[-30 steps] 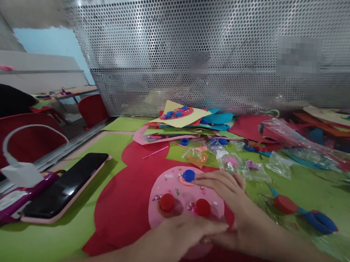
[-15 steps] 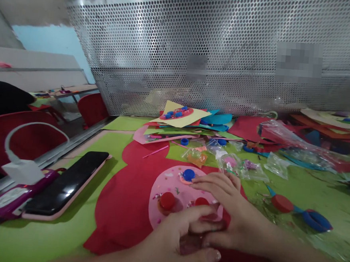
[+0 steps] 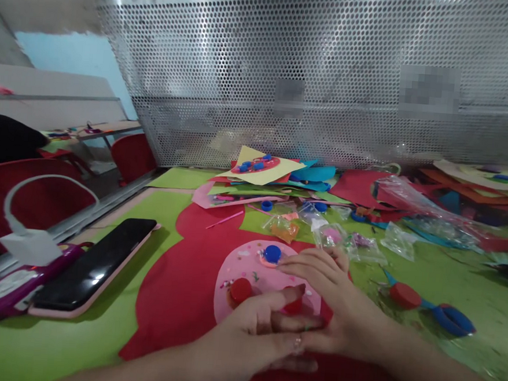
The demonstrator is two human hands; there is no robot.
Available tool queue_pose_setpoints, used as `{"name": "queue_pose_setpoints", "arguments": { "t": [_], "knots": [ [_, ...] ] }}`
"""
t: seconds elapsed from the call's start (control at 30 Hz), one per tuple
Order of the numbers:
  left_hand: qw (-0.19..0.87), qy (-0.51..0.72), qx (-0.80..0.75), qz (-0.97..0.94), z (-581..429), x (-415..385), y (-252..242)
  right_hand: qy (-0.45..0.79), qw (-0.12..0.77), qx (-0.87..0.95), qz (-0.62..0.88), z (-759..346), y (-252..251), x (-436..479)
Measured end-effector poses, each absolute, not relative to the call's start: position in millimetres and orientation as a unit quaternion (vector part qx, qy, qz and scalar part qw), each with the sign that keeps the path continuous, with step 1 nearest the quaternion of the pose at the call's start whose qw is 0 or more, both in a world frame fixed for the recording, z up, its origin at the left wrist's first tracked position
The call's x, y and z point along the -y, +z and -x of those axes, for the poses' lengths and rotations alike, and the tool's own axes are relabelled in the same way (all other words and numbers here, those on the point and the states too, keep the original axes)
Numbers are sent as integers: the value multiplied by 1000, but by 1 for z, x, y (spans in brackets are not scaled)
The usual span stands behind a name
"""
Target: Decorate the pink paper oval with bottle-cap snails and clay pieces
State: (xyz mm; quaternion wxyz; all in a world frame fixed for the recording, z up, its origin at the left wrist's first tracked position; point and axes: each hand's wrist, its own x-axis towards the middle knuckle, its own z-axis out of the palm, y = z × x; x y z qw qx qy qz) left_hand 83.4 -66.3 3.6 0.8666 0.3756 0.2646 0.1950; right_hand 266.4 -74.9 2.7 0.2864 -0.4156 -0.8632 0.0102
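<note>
A pink rounded paper piece [image 3: 248, 271] lies on a large red cut-out [image 3: 172, 301]. A blue bottle cap [image 3: 272, 254] and two red bottle caps, one on the left [image 3: 240, 290] and one on the right [image 3: 293, 302], sit on the pink paper. Spread fingers of my left hand [image 3: 256, 336] reach over the right red cap, partly covering it. My right hand [image 3: 337, 304] lies across the paper's right side, fingers stretched, fingertips beside the blue cap. Its thumb touches my left hand's fingers. A tiny green speck shows at a left fingertip; whether anything lies between the hands is hidden.
Left of the cut-out lie a black phone [image 3: 96, 266] and a purple device with a white charger [image 3: 30, 247]. Small plastic bags [image 3: 284, 228] and stacked papers [image 3: 259, 170] sit behind. Blue and red caps [image 3: 405, 296] lie right. A perforated metal screen [image 3: 228, 67] bounds the back.
My left hand's thumb has moved up towards its fingers, and both hands have come closer together. The caps and pink paper keep their places.
</note>
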Motion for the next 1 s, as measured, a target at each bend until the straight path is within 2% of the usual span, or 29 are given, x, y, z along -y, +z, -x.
{"name": "queue_pose_setpoints", "arguments": {
  "t": [0.17,0.3,0.37,0.47,0.53,0.6,0.7,0.87,1.0],
  "knots": [
    [873,223,-282,-329,-83,65,5,5,279,860,427,-276,5,72],
    [845,222,-299,-385,-76,65,8,79,246,851,457,-281,10,69],
    [789,217,-291,-495,-72,67,8,128,221,843,473,-278,12,71],
    [637,193,-262,-699,-68,73,9,184,200,836,477,-270,12,76],
    [558,169,-237,-777,-69,75,10,200,203,841,460,-265,10,80],
    [526,157,-220,-806,-71,76,12,201,212,850,438,-262,10,82],
    [546,154,-218,-794,-73,76,12,192,215,850,441,-262,11,82],
    [687,220,-298,-625,-74,74,12,165,206,831,489,-272,14,73],
    [755,219,-306,-537,-74,68,14,181,200,832,485,-280,13,70]
  ]
}}
